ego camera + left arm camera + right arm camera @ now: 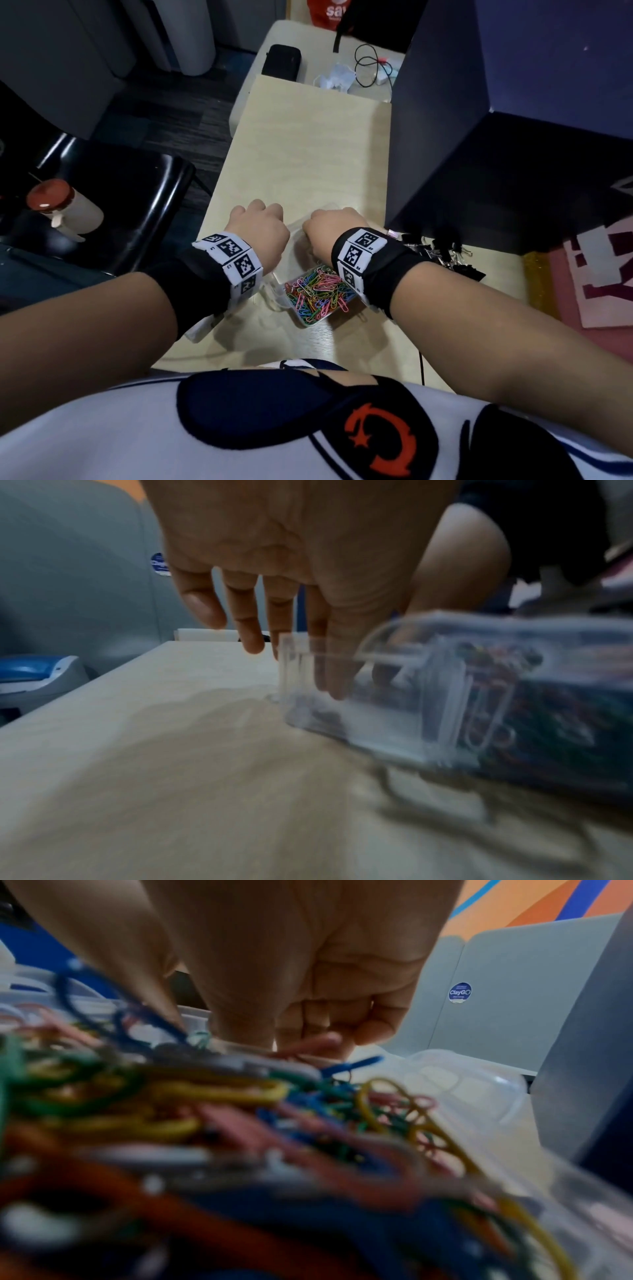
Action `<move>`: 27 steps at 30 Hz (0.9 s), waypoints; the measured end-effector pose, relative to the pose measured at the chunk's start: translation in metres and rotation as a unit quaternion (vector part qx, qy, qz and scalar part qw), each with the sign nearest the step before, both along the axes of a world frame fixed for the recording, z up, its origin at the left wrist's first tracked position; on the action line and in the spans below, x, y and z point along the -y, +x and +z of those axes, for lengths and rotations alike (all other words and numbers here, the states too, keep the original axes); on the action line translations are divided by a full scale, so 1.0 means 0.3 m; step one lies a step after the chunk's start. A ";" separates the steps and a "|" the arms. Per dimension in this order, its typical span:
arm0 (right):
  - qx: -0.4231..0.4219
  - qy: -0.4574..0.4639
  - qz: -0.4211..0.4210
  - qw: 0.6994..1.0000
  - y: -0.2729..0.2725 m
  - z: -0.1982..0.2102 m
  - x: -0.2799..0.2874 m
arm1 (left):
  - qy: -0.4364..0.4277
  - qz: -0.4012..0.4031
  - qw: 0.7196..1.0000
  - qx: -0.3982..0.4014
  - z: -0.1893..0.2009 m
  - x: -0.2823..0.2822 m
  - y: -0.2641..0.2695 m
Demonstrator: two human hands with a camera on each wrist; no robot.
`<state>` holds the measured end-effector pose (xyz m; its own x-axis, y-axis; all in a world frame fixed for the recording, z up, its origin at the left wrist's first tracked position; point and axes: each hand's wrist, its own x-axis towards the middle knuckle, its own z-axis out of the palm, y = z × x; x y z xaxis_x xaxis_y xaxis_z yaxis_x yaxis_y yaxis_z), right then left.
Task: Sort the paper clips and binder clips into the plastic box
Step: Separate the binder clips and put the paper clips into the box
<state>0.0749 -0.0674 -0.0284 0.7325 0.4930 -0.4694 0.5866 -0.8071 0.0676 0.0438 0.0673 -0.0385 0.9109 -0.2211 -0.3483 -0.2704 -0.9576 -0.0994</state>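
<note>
A clear plastic box [308,323] lies on the light wooden table [301,144]; its near compartment is heaped with coloured paper clips [318,294]. My left hand [260,233] is at the box's left end. In the left wrist view its thumb and forefinger [329,656] pinch the wall of the box [377,723], and the other fingers hang beside it. My right hand [325,226] hovers over the far compartment. Its curled fingertips [301,1039] pinch a pink paper clip [318,1042] above the heap of clips [222,1091]. Black binder clips [445,253] lie on the table right of the box.
A dark blue partition [445,154] stands close on the right. A pink sheet [599,291] lies beyond the binder clips. A black case [281,61], cables and crumpled tissue sit at the table's far end. On the left, a red-lidded bottle [58,209] stands on a black chair.
</note>
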 end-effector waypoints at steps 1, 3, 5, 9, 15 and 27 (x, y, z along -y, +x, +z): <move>0.006 0.000 0.000 1.000 0.002 -0.002 -0.004 | -0.029 0.013 0.999 -0.001 0.005 -0.009 0.001; 0.013 -0.003 0.000 1.000 0.007 -0.001 -0.009 | -0.099 0.039 0.994 -0.013 0.016 -0.029 0.008; 0.011 -0.009 -0.003 1.000 0.009 -0.001 -0.008 | -0.147 0.051 0.987 -0.042 0.019 -0.048 0.016; 0.002 -0.023 -0.021 1.000 0.009 0.017 -0.005 | -0.107 0.010 0.992 -0.072 0.025 -0.061 0.038; -0.026 -0.019 -0.051 0.998 0.017 0.016 0.013 | 0.066 -0.072 0.990 -0.101 0.061 -0.014 0.057; -0.049 -0.063 -0.029 0.996 0.017 0.017 -0.006 | 0.087 -0.067 0.990 -0.087 0.034 0.040 0.042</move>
<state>0.0799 -0.0655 -0.0233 0.7056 0.3839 -0.5957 0.5480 -0.8285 0.1152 0.0562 0.0554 -0.0283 0.8009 -0.2582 -0.5402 -0.4206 -0.8848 -0.2007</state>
